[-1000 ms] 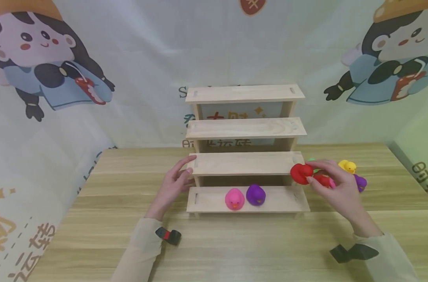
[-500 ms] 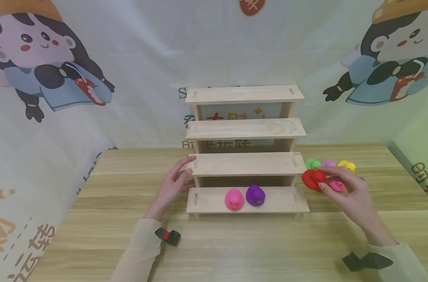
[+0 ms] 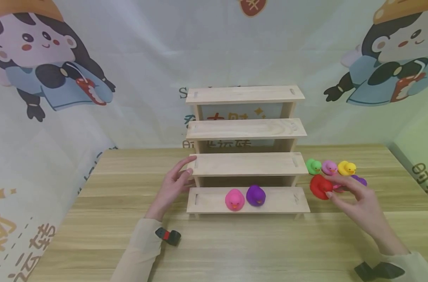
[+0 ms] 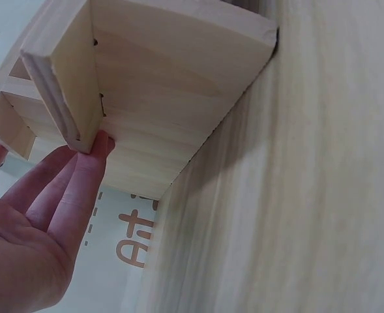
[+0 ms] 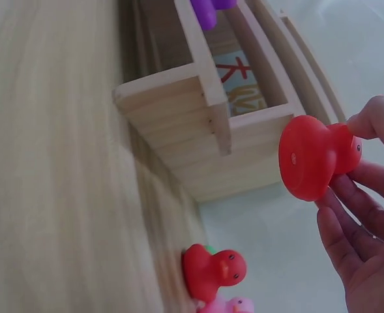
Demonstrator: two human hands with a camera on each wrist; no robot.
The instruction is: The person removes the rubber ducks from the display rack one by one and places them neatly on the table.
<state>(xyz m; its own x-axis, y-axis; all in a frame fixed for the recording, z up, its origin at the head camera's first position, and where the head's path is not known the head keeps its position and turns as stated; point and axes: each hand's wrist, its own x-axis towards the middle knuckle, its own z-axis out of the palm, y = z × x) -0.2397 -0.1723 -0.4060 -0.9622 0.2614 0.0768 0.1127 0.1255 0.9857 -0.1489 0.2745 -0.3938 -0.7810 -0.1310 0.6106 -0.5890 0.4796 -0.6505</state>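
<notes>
My right hand (image 3: 358, 205) pinches a red rubber duck (image 3: 320, 187) between thumb and fingers, off the right end of the wooden stepped shelf (image 3: 247, 163). In the right wrist view the held duck is tipped, its flat base toward the camera and raised off the table. My left hand (image 3: 171, 180) grips the left end of the second board from the bottom; in the left wrist view its fingertips touch that board's lower corner. On the lowest step sit a pink duck (image 3: 234, 199) and a purple duck (image 3: 256, 195), side by side.
Right of the shelf stand a green duck (image 3: 313, 166), a lilac duck (image 3: 329, 167), a yellow duck (image 3: 347, 168) and a purple duck (image 3: 359, 180). In the right wrist view another red duck (image 5: 211, 270) and a pink duck (image 5: 227, 305) are on the table. A printed cloth hangs behind.
My right hand has moved right and nearer to me with the red duck, away from the shelf's end. More of the ducks behind it show now. My left hand stays put.
</notes>
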